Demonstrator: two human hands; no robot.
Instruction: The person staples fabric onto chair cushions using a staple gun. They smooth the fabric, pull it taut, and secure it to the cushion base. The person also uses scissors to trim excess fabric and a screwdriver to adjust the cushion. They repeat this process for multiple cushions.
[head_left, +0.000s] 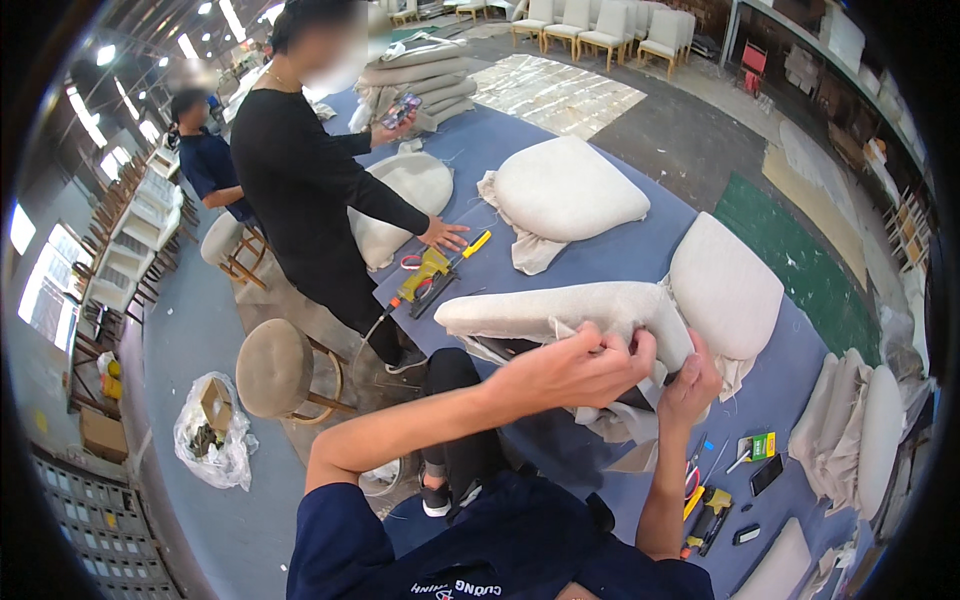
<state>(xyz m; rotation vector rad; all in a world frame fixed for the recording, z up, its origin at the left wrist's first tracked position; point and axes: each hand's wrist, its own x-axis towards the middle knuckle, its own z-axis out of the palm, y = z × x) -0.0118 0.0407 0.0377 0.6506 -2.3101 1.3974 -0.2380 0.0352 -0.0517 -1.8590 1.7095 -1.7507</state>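
Note:
A beige upholstered seat cushion (540,308) is tilted up on edge above the blue-covered table in front of me. My left hand (612,362) is closed in a pinch on the fabric at its lower edge, near the right end. My right hand (690,385) grips the cushion's right corner, with the thumb up along the edge. Loose fabric (615,422) hangs below the cushion, and its underside is mostly hidden. Another beige cushion (725,285) lies just beyond my right hand.
A yellow staple gun (430,272) with a hose and a yellow cutter (477,243) lie left. A second staple gun (708,522) and a phone (767,475) lie right. A co-worker (300,180) stands across, one hand on the table. A round stool (275,368) stands left.

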